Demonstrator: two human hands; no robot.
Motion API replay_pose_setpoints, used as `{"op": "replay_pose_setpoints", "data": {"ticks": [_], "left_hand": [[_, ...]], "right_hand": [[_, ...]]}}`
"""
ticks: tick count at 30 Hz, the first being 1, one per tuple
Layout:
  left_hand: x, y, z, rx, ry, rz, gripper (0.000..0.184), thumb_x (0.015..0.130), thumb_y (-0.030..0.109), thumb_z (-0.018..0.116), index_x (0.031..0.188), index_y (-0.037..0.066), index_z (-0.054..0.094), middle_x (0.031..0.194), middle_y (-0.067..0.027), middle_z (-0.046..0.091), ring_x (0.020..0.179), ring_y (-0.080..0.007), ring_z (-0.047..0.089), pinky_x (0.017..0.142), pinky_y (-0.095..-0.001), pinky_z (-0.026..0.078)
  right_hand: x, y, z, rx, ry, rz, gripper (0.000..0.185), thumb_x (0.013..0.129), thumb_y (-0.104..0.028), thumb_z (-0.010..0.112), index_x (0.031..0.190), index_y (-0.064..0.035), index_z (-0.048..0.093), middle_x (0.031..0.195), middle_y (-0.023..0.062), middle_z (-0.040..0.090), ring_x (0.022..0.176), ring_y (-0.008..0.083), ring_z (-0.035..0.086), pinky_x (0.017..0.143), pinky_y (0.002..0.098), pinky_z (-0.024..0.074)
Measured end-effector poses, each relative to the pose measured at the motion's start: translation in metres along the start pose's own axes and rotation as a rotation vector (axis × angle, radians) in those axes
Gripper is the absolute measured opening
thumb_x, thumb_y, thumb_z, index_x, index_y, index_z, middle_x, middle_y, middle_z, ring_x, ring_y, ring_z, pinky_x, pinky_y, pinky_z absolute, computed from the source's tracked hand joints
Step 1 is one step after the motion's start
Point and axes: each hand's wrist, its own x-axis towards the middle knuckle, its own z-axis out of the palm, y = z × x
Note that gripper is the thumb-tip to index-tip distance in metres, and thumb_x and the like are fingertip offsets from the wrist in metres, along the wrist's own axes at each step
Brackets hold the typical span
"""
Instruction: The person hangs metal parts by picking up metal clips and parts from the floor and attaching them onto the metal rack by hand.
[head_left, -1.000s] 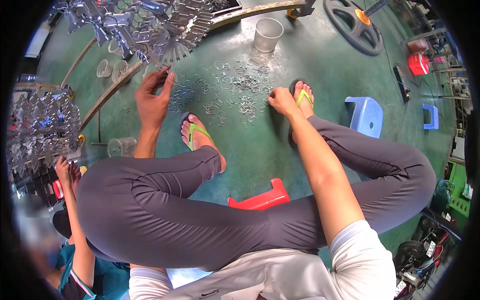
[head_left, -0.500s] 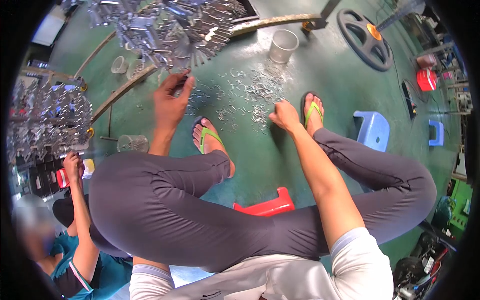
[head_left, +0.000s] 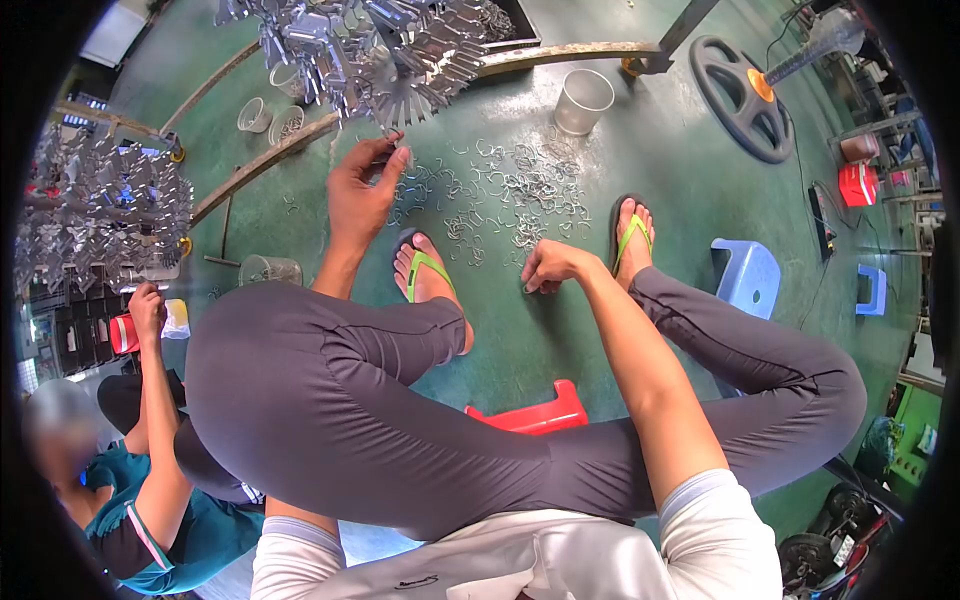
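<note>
My left hand (head_left: 360, 200) is raised just below a hanging cluster of shiny flat metal parts (head_left: 385, 50). Its thumb and forefinger pinch together at the tips; whatever they hold is too small to make out. Low over the green floor (head_left: 490, 325), my right hand (head_left: 556, 264) has its fingers curled closed, with a tiny dark bit at the fingertips that I cannot identify. Beyond it spreads a loose pile of small curved metal hooks (head_left: 540, 185), between my two sandalled feet and farther out.
A clear plastic cup (head_left: 584, 102) stands behind the hooks. Wooden-looking rails (head_left: 265, 165) frame the hanging parts. Also around are a red stool (head_left: 545, 412), a blue stool (head_left: 748, 278) and a steering-wheel-like base (head_left: 742, 98). Another person (head_left: 150, 480) sits at the left by more hanging parts (head_left: 105, 210).
My right hand has drawn back from the hooks' edge toward me, fingers still curled. My left hand stays pinched under the hanging parts. The whole view has shifted slightly.
</note>
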Motion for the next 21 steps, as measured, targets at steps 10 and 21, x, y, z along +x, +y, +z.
{"op": "replay_pose_setpoints", "data": {"ticks": [10, 21], "left_hand": [[0.000, -0.007, -0.002, 0.004, 0.006, -0.045, 0.028, 0.098, 0.013, 0.076, 0.122, -0.003, 0.072, 0.117, -0.0055, 0.075, 0.096, -0.0075, 0.066, 0.088, -0.0247, 0.053], [0.001, 0.003, -0.001, 0.051, -0.021, -0.081, 0.029, 0.098, 0.014, 0.076, 0.121, -0.003, 0.072, 0.115, -0.0051, 0.074, 0.097, -0.0087, 0.066, 0.089, -0.0250, 0.053]], "right_hand": [[-0.005, 0.034, -0.079, -0.309, 0.842, 0.174, 0.013, 0.069, -0.003, 0.070, 0.078, 0.0030, 0.078, 0.087, 0.0285, 0.074, 0.086, 0.0410, 0.076, 0.080, 0.0455, 0.0607], [0.017, 0.038, -0.078, -0.599, 0.970, -0.068, 0.020, 0.089, -0.010, 0.061, 0.101, 0.0020, 0.072, 0.112, 0.0285, 0.068, 0.102, 0.0475, 0.068, 0.090, 0.0542, 0.0556]]}}
